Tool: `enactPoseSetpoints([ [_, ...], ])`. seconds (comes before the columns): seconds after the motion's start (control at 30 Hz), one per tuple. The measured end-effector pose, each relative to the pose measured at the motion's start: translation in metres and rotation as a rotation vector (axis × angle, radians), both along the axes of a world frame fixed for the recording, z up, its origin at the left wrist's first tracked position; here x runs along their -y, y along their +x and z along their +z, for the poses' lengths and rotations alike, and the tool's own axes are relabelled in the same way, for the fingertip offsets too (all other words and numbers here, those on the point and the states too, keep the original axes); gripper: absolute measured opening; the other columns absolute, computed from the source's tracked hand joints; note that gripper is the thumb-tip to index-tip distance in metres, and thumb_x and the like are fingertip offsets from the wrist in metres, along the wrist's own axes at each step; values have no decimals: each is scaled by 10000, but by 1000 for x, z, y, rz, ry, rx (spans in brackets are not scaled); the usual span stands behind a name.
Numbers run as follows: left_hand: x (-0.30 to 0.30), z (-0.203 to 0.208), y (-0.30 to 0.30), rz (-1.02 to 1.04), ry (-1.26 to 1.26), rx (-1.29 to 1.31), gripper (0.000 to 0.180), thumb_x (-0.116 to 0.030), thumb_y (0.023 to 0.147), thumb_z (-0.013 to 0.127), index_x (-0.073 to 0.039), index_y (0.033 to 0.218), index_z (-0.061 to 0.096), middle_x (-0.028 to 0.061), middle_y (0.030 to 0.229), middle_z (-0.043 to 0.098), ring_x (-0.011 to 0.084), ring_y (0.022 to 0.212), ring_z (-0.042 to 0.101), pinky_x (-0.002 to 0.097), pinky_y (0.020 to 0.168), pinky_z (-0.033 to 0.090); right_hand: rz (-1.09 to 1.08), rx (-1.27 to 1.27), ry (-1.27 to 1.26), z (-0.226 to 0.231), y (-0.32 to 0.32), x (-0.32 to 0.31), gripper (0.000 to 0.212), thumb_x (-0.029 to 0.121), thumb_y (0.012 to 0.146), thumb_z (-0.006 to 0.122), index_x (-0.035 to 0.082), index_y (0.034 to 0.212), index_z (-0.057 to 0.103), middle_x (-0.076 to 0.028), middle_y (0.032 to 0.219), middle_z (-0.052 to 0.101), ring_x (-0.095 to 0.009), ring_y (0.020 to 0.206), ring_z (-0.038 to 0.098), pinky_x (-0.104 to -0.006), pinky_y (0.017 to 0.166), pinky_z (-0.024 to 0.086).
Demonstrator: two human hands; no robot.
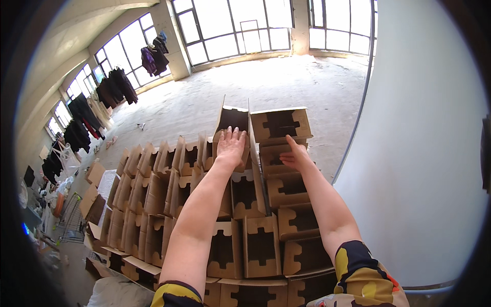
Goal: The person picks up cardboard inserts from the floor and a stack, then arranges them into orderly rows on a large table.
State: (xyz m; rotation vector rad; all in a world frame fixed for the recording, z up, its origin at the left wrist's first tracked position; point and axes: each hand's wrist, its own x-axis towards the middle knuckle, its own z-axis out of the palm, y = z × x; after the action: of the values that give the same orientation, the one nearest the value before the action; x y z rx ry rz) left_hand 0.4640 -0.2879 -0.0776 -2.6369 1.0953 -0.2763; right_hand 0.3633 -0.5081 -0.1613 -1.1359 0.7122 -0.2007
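My left hand (231, 148) lies with fingers stretched over the near edge of an open cardboard box (233, 116) at the far side of a large group of boxes. Its thumb is hidden. Close by on the right, an open-fronted cardboard box (260, 134) sits on top of the far end of the right-hand row. My right hand (297, 155) is at that box's lower front edge, index finger pointing up and the other fingers apart. Below the hand is another brown box (289, 185) with a notched cutout. Several similar boxes stand in rows beneath my forearms.
A pale wall (409, 153) rises close on the right, with a dark cable (356, 130) along its edge. Clothes (115, 88) hang at the left. A wire cart (71, 220) and clutter stand left of the boxes. Beyond the boxes lies concrete floor (276, 82) up to large windows.
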Motion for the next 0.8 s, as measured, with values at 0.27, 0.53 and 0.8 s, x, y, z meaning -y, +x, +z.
enactPoseSetpoints([
  [0.27, -36, -10, -8, -118, -44, 152, 666, -52, 795, 656, -192, 1410, 443, 76, 1217, 564, 276, 1221, 473, 482, 1167, 236, -110, 11, 164, -2, 39, 2, 531, 354, 890, 643, 24, 1268, 469, -206, 1043, 599, -337, 829, 664, -460, 697, 584],
  [0.53, -104, 20, -32, -261, -361, 367, 425, -73, 816, 596, -97, 1241, 603, 105, 1016, 584, 314, 1125, 502, 504, 1156, 272, -196, 438, 427, -4, -1, -9, 243, 104, 941, 497, -45, 1131, 520, -234, 1097, 578, -380, 1038, 590, -530, 906, 545],
  [0.8, -217, 79, -162, -352, -726, 263, 377, -11, 796, 608, -34, 1172, 598, 113, 1118, 586, 308, 1183, 504, 548, 1141, 273, -107, 567, 290, 42, -196, -53, 290, 127, 918, 529, -2, 1177, 516, -165, 1127, 586, -326, 1046, 595, -504, 874, 555],
])
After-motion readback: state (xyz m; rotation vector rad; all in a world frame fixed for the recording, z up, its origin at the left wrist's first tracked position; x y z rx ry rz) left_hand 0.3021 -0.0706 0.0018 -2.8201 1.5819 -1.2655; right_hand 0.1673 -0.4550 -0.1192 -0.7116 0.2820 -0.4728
